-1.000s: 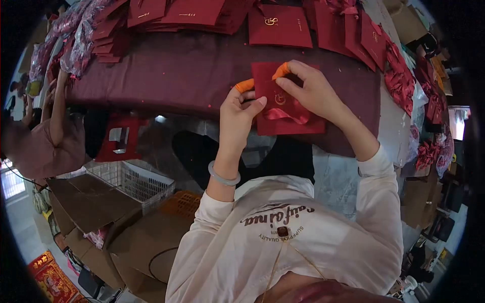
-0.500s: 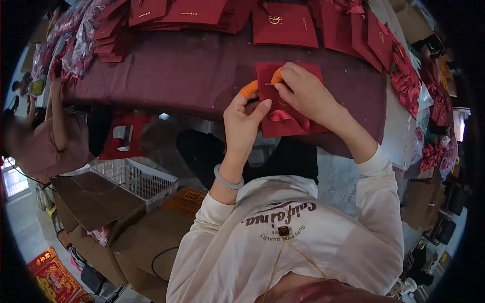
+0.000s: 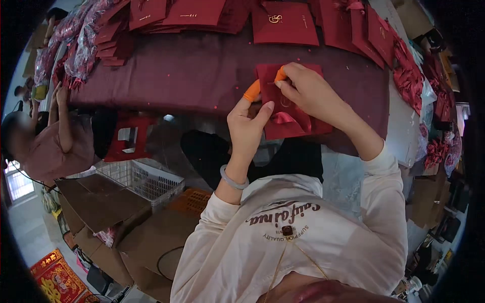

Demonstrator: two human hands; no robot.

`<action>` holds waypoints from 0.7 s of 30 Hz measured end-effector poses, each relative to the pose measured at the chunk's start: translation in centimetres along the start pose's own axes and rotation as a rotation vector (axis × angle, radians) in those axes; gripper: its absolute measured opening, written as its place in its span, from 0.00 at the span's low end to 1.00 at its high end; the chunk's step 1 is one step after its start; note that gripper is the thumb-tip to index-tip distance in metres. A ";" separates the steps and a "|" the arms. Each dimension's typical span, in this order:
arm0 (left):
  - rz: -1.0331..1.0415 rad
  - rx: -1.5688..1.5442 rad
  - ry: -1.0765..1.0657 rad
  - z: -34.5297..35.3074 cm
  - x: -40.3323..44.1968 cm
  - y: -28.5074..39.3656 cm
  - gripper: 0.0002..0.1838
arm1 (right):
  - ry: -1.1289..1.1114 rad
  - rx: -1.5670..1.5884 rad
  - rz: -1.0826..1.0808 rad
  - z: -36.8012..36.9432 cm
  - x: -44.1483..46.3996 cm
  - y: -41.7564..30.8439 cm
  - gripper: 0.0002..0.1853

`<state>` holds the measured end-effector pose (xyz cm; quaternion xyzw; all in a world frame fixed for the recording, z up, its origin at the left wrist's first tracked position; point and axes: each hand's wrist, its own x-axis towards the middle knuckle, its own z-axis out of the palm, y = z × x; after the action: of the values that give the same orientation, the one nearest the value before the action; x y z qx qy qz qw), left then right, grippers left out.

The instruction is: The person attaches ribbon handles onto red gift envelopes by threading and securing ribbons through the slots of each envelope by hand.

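A red paper gift bag (image 3: 274, 133) with a red satin ribbon (image 3: 293, 121) lies at the front edge of the covered table. My left hand (image 3: 245, 123) grips the bag's left edge, thumb on top and the index finger, in an orange finger cot, at its side. Over the bag's upper part, my right hand (image 3: 310, 93) is closed in a pinch, also with an orange finger cot. A thin, needle-like thing (image 3: 272, 82) sticks out from its fingertips; its full shape is hidden.
Stacks of red bags (image 3: 194, 12) and one bag with a gold logo (image 3: 285, 25) line the table's far side. Red ribbon bundles (image 3: 404, 81) lie at right. A co-worker (image 3: 60, 141) sits at left, near a white plastic crate (image 3: 151, 184) and cardboard boxes (image 3: 101, 202).
The thin thing at my right fingertips shows less. My left index finger has tilted slightly further over the bag. The whole view has shifted a little.
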<state>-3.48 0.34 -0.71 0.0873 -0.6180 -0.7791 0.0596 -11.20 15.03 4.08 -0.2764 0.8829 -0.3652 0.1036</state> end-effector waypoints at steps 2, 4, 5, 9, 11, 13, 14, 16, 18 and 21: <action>-0.017 -0.032 0.000 0.0 0.0 0.2 0.24 | 0.056 -0.081 -0.059 0.5 0.0 0.2 0.09; -0.044 -0.086 -0.002 0.0 0.0 0.3 0.25 | 0.106 -0.164 -0.123 1.0 0.1 0.3 0.09; -0.043 -0.087 -0.001 0.0 0.0 0.2 0.25 | 0.133 -0.300 -0.189 1.2 0.2 0.2 0.09; -0.036 -0.107 -0.006 -0.2 0.1 0.3 0.26 | 0.234 -0.527 -0.384 1.5 0.4 0.1 0.10; -0.038 -0.101 -0.012 -0.2 0.1 0.3 0.26 | 0.187 -0.462 -0.313 1.2 0.5 -0.2 0.09; -0.052 -0.151 -0.035 -0.3 0.2 0.2 0.25 | 0.139 -0.398 -0.244 1.1 0.6 -0.4 0.08; -0.049 -0.155 -0.030 -0.3 0.2 0.2 0.25 | 0.148 -0.285 -0.229 1.1 0.6 -0.3 0.08; -0.056 -0.192 -0.030 -0.3 0.2 0.2 0.26 | 0.149 -0.174 -0.218 1.0 0.7 -0.1 0.08; -0.047 -0.194 -0.029 -0.3 0.3 0.3 0.26 | 0.149 -0.026 -0.241 1.0 0.8 0.2 0.08; -0.060 -0.220 -0.030 -0.4 0.3 0.4 0.27 | 0.130 0.173 -0.090 0.7 0.8 -0.4 0.08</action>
<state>-3.71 -0.19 -0.38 0.0868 -0.5269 -0.8447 0.0363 -11.42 13.95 3.88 -0.2816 0.8395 -0.4616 0.0533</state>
